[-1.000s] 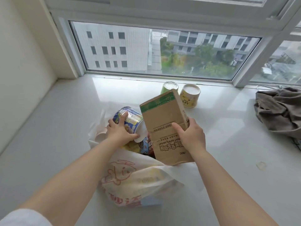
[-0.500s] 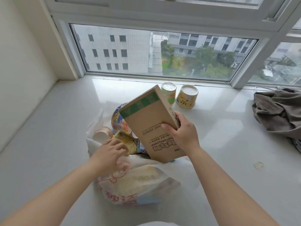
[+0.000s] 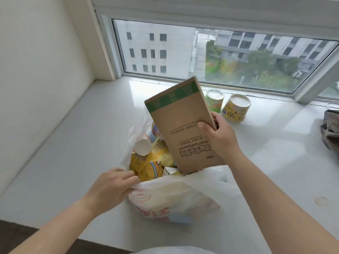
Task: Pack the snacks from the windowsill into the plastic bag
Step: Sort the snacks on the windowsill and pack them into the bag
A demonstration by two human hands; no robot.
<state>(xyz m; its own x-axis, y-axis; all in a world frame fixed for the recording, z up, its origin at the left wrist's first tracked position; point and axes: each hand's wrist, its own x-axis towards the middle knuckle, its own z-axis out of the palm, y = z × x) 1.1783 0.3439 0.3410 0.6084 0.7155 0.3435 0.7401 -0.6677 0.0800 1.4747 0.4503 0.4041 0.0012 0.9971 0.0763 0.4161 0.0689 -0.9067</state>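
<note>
Snacks split across two spots in the head view: yellow packets [image 3: 150,166] and a white-lidded cup [image 3: 142,146] sit inside the open plastic bag [image 3: 174,200] at lower centre; green can [image 3: 214,102] and yellow cup [image 3: 235,108] stand side by side on the windowsill [image 3: 82,134], right of centre, near the glass. Right hand [image 3: 220,138] grips a brown cardboard box [image 3: 183,129], tilted, lower end in the bag mouth. Left hand [image 3: 111,186] pinches the bag's near rim. Grey cloth [image 3: 330,131] at right edge
</note>
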